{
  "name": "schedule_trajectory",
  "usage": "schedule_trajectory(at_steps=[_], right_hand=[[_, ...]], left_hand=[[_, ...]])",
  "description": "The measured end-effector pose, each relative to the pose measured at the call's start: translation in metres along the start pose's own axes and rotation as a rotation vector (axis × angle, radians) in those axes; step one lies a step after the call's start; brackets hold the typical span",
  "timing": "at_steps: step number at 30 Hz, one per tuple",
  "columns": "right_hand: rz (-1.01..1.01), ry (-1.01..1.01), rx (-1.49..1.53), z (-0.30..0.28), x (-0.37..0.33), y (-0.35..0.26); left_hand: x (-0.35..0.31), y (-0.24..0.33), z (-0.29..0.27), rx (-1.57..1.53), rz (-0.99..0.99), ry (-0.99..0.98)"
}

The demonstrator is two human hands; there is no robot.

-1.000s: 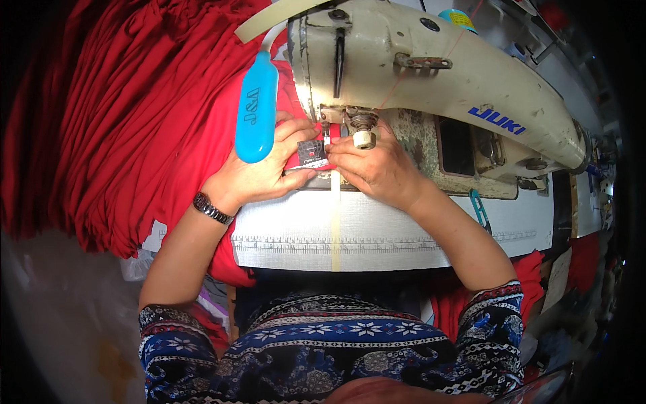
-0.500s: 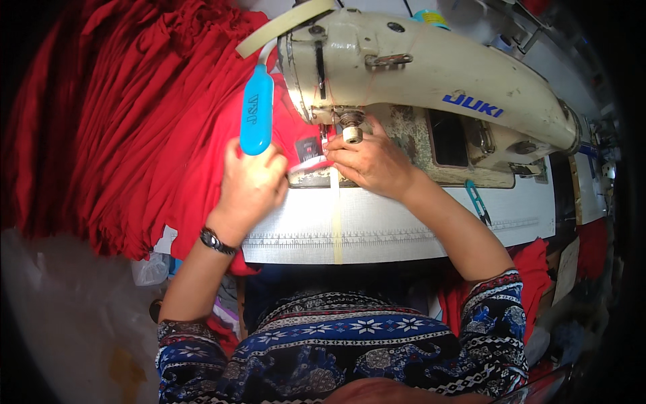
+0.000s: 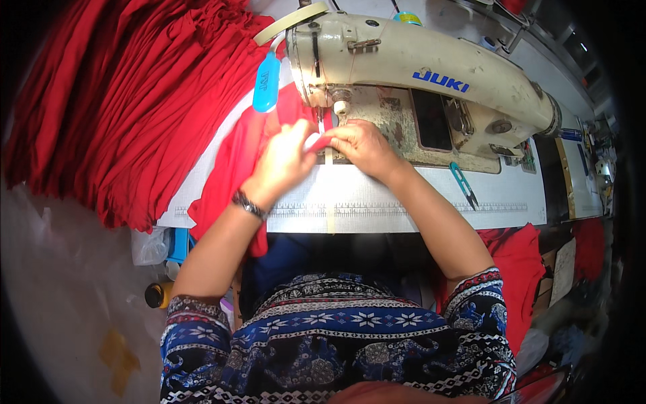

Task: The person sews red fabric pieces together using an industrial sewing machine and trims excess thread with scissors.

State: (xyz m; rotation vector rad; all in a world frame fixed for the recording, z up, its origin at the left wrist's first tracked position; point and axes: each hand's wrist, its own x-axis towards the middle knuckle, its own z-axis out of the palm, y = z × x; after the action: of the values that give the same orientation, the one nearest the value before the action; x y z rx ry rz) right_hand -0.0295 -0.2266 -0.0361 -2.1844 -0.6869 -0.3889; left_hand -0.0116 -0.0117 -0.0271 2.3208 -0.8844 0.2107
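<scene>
A piece of red fabric [image 3: 232, 161] runs from the sewing machine's needle area down over the table's front edge. My left hand [image 3: 289, 160] is closed on this fabric, its fingers slightly blurred, and a dark bracelet circles that wrist. Close beside it, my right hand [image 3: 367, 148] pinches a folded edge of the same fabric between thumb and fingers. Both hands are just in front of the presser foot of the cream sewing machine [image 3: 383, 50]. A small white patch shows between the hands; its kind cannot be made out.
A large heap of red fabric [image 3: 114, 108] covers the table's left side. Above my left hand hangs a blue lamp [image 3: 266, 84]. Teal-handled thread snips [image 3: 463, 185] lie right of my right forearm. A printed ruler strip [image 3: 383, 210] runs along the front edge.
My left hand has moved right, close to my right hand. The fabric edge is now lifted and folded between them, and the black label is out of sight. The whole view has shifted.
</scene>
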Motion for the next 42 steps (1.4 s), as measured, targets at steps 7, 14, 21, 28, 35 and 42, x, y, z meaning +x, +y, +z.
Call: schedule_trajectory(at_steps=[7,14,21,28,35,42], right_hand=[[0.291,-0.024,0.155,0.001,0.001,-0.008],[0.083,0.004,-0.060,0.004,-0.001,-0.001],[-0.286,-0.034,-0.359,0.000,-0.028,-0.025],[-0.229,-0.105,-0.338,-0.003,-0.025,-0.029],[-0.199,-0.114,-0.335,-0.006,-0.020,-0.027],[-0.163,-0.128,-0.317,-0.008,-0.008,-0.021]], left_hand=[[0.017,-0.010,-0.020,-0.147,-0.130,-0.223],[0.021,-0.001,-0.027,-0.151,-0.207,-0.330],[-0.008,0.017,-0.027,0.254,0.276,-0.223],[-0.003,0.001,-0.033,0.147,0.278,-0.286],[-0.004,0.003,-0.039,0.220,0.323,-0.334],[0.010,-0.012,-0.037,0.087,0.334,-0.264]])
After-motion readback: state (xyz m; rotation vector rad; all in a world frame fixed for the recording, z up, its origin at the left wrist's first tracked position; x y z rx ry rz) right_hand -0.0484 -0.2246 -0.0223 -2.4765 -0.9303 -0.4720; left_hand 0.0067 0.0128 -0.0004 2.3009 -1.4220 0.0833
